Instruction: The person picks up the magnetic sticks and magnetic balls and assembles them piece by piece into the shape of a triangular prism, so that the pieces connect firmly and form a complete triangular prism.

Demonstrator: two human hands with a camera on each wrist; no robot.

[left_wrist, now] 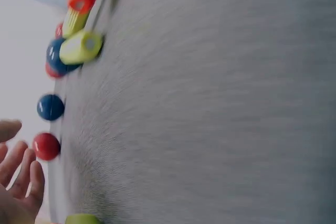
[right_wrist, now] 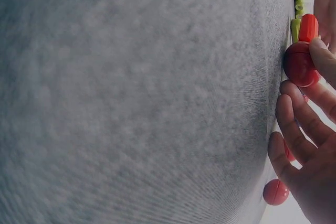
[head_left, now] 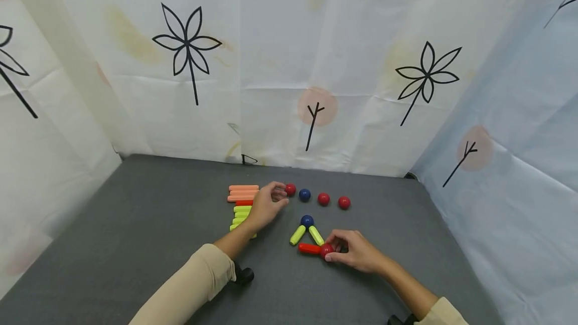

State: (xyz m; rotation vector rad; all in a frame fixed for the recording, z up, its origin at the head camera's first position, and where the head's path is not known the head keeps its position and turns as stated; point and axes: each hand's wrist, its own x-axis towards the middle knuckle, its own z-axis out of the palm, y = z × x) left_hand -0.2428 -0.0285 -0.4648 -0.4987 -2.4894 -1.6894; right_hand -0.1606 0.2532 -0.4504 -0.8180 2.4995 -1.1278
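Observation:
The right hand point(head_left: 358, 251) pinches a red ball point(head_left: 326, 250) between thumb and fingers, also in the right wrist view point(right_wrist: 300, 64). A red stick point(head_left: 309, 249) meets the ball's left side. Just beyond, a blue ball point(head_left: 307, 221) stands between the far ends of two yellow-green sticks point(head_left: 297, 235) point(head_left: 316, 235). The left hand point(head_left: 267, 204) holds nothing, its fingers loosely bent beside the leftmost red ball point(head_left: 290, 189) of the back row; the left wrist view has that ball point(left_wrist: 46, 146) a little apart from the fingers.
Right of that red ball, a blue ball point(head_left: 304, 195) and two red balls point(head_left: 323, 199) point(head_left: 344, 202) continue the row. Salmon sticks point(head_left: 244, 192), a red stick point(head_left: 244, 203) and several yellow-green sticks point(head_left: 242, 215) lie by the left forearm, which partly hides them. A patterned cloth point(head_left: 271, 64) hangs behind the grey table point(head_left: 113, 245).

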